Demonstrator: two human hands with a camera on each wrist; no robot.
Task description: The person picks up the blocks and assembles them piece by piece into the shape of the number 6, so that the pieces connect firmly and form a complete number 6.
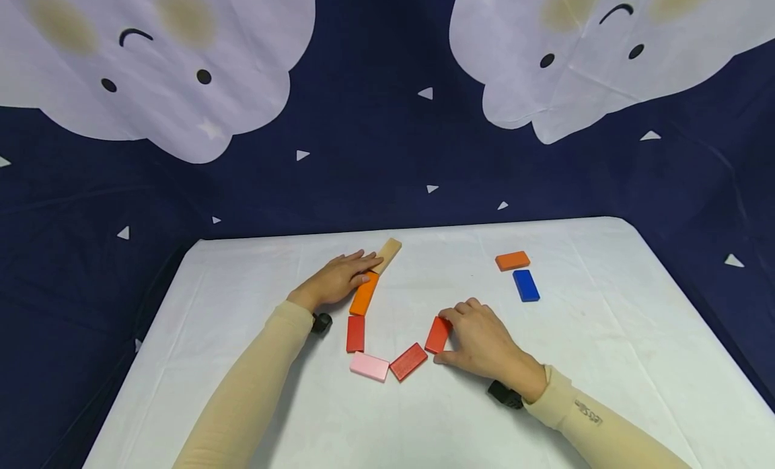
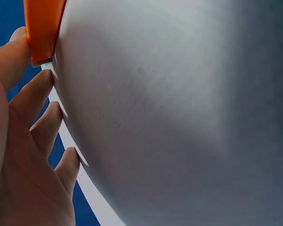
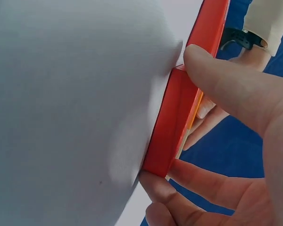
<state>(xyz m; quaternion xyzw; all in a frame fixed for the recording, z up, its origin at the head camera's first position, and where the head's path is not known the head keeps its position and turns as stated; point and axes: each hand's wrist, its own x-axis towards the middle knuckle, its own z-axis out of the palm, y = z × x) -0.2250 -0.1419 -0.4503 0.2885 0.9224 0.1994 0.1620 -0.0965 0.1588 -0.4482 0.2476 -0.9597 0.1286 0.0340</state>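
Observation:
On the white table a curved row of flat blocks runs end to end. From far to near come a bare wood block (image 1: 390, 251), an orange block (image 1: 364, 297), a red block (image 1: 356, 334) and a pink block (image 1: 369, 367). Two more red blocks bend up to the right, a middle one (image 1: 408, 362) and an end one (image 1: 437, 336). My right hand (image 1: 484, 341) pinches the end one lengthwise, thumb at its near end and fingertips at its far end. Stretched fingers of my left hand (image 1: 339, 279) lie at the wood block, the thumb by the orange one.
At the right rear lie another orange block (image 1: 512, 261) and a blue block (image 1: 526, 285). The white table (image 1: 242, 280) ends at a dark blue cloth (image 1: 375, 132) with cloud faces. Each wrist carries a small black camera, such as the right one (image 1: 505, 393).

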